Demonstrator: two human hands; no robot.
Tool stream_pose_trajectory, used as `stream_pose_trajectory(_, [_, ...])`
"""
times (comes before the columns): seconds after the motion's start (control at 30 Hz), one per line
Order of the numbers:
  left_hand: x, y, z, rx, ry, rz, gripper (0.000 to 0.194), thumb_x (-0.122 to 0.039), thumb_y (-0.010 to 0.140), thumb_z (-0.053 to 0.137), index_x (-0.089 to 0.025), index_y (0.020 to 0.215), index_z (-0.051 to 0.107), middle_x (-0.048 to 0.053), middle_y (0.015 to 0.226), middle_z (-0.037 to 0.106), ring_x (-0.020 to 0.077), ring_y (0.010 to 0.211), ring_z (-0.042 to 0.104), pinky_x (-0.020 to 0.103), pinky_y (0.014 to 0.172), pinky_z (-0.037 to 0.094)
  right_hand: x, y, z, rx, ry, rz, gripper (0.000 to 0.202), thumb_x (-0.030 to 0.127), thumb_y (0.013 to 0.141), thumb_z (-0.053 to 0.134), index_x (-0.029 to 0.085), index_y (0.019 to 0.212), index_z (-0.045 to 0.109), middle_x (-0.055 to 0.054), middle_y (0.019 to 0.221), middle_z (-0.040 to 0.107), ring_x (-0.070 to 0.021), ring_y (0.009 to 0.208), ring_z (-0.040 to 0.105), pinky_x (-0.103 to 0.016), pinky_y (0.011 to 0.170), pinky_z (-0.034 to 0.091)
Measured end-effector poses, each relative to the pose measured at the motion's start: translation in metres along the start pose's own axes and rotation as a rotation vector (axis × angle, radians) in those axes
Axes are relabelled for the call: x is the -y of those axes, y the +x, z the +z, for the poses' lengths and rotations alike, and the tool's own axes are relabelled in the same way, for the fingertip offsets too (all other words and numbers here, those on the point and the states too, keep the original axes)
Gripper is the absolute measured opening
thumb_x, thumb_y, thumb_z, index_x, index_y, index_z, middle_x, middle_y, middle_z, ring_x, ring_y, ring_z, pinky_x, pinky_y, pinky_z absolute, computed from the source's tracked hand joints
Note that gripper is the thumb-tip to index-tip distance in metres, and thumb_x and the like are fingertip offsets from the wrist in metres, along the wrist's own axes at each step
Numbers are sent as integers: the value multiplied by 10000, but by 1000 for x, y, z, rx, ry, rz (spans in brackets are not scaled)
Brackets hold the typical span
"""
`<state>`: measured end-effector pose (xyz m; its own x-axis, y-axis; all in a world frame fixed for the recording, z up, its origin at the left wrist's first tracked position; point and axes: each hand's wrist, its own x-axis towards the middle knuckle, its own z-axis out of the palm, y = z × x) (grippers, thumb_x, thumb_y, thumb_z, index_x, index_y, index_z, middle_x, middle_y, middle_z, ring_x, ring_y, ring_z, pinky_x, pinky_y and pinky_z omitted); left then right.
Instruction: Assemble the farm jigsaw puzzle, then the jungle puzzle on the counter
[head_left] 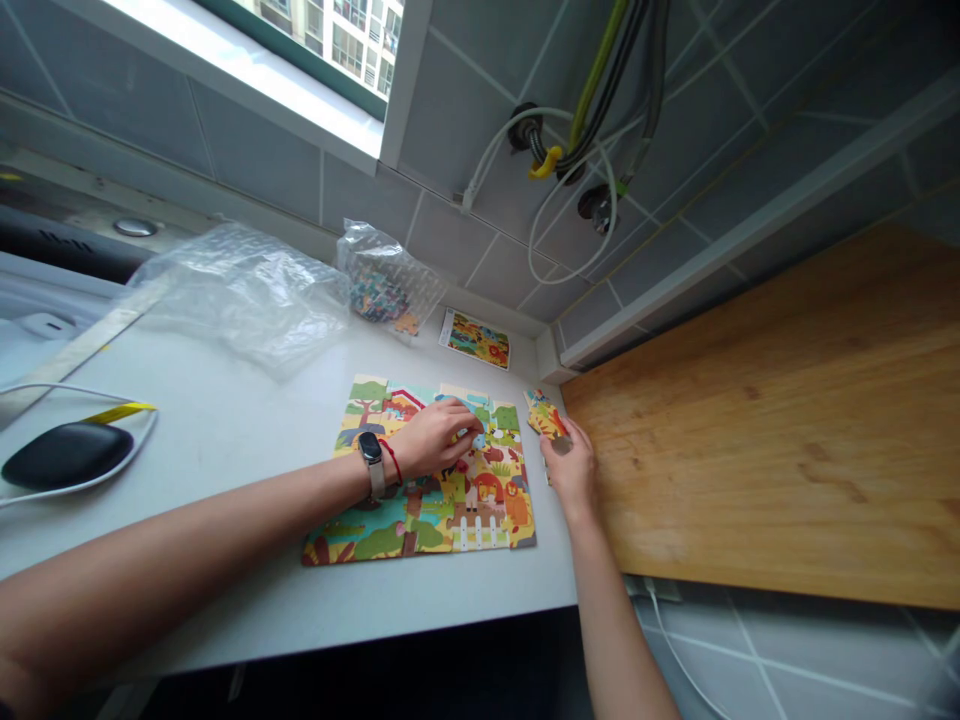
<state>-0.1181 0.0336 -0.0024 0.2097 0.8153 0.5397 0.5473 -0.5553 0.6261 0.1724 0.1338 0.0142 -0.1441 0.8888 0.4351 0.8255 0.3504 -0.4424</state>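
A colourful jigsaw puzzle (390,543) with farm and animal pictures lies flat on the white table, most of its pieces joined. My left hand (442,435), with a watch and red cord at the wrist, is over its upper middle. The fingers are curled down and closed; what lies under the fingertips is hidden. At the right of the puzzle, my right hand (571,465) is closed on the lower end of some puzzle pieces (543,408), which partly overlap. A picture card (475,339) of a similar scene lies behind the puzzle.
A clear bag of small puzzle pieces (379,295) and a crumpled plastic sheet (247,290) lie at the back. To the left are a black mouse-like object (67,457) and a white cable. A raised wooden board (772,420) borders the right side; hoses (600,80) hang above.
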Motion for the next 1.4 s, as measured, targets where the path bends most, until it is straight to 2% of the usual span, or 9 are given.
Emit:
stream_pose_trajectory(0.1, [0, -1, 0, 20, 8, 10, 193, -177, 1010, 514, -187, 992, 706, 68, 936, 739, 224, 928, 645, 353, 875, 522, 2, -17, -16, 1, 62, -89, 497, 387, 871, 706, 135, 1298, 729, -202, 1360, 700, -330, 1253, 663, -518, 1097, 532])
stream_pose_trajectory(0.17, [-1, -1, 0, 37, 22, 27, 190, -185, 1012, 522, -186, 993, 711, 73, 932, 732, 224, 923, 638, 351, 876, 516, 7, -31, -28, 50, 117, -136, 481, 379, 899, 713, 163, 1329, 716, -184, 1369, 699, -316, 1257, 668, -522, 1105, 539])
stream_pose_trajectory(0.43, [-5, -1, -2, 103, 63, 82, 191, -192, 1021, 532, -186, 993, 720, 74, 927, 711, 223, 947, 615, 330, 865, 490, 41, -102, -66, 556, 298, -324, 385, 265, 933, 754, 278, 1318, 738, -101, 1407, 692, -262, 1287, 678, -440, 1113, 571])
stream_pose_trajectory(0.53, [-6, -1, -2, 109, 71, 90, 199, -191, 1027, 526, -184, 989, 721, 78, 926, 709, 224, 943, 608, 332, 860, 488, 44, -115, -69, 656, 332, -327, 373, 251, 946, 744, 278, 1318, 742, -100, 1420, 684, -253, 1304, 669, -431, 1123, 567])
stream_pose_trajectory(0.63, [-7, -2, -3, 119, 77, 98, 212, -201, 1033, 522, -179, 986, 728, 88, 936, 712, 227, 935, 610, 336, 843, 492, 45, -112, -70, 695, 334, -324, 344, 243, 950, 732, 277, 1291, 759, -100, 1424, 680, -253, 1317, 660, -443, 1134, 558])
stream_pose_trajectory(0.87, [-8, -1, -4, 134, 83, 110, 212, -200, 1034, 524, -180, 966, 724, 91, 945, 717, 223, 929, 614, 333, 848, 494, 51, -101, -71, 693, 277, -374, 395, 188, 920, 714, 298, 1297, 761, -92, 1447, 665, -274, 1376, 614, -481, 1155, 537])
stream_pose_trajectory(1.0, [-6, -3, -2, 156, 112, 136, 194, -179, 1017, 541, -181, 990, 733, 95, 989, 735, 231, 987, 627, 342, 886, 499, 49, -103, -72, 643, 243, -370, 419, 235, 909, 753, 295, 1323, 745, -103, 1506, 616, -302, 1441, 549, -524, 1178, 510])
stream_pose_trajectory(1.2, [-10, -5, 0, 266, 219, 345, 320, -114, 961, 578, -218, 1233, 712, 94, 1246, 736, 296, 1227, 608, 425, 1007, 483, 35, -109, -68, 440, 207, -352, 251, 262, 991, 668, 292, 1206, 794, -101, 1342, 715, -289, 1342, 621, -526, 1111, 565])
stream_pose_trajectory(1.4, [-12, -7, 2, 360, 139, 401, 483, -132, 875, 665, -271, 1337, 694, 93, 1446, 652, 313, 1319, 585, 445, 1084, 480, 34, -115, -67, 479, 164, -370, 278, 320, 1009, 669, 302, 1264, 779, -102, 1459, 645, -299, 1396, 571, -539, 1149, 535])
